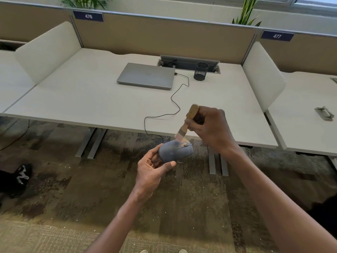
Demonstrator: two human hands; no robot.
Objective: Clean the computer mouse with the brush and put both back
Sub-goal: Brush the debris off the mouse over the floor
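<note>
My left hand (152, 168) holds a grey computer mouse (173, 150) in front of the desk edge, over the carpet, with fingers under it and the thumb along its near side. My right hand (211, 128) grips a small wooden-handled brush (189, 117), tilted down to the left. Its bristles (180, 138) touch the top of the mouse near the scroll wheel. The mouse's black cable (175, 99) runs up over the white desk (91, 99) to a closed grey laptop (146, 75).
A black mesh pen cup (200, 71) stands right of the laptop by the open cable tray (189, 61). White side dividers (49, 52) bound the desk. A metal object (325, 114) lies on the neighbouring desk. Desk legs (91, 143) stand on patterned carpet; a dark shoe (16, 178) is at left.
</note>
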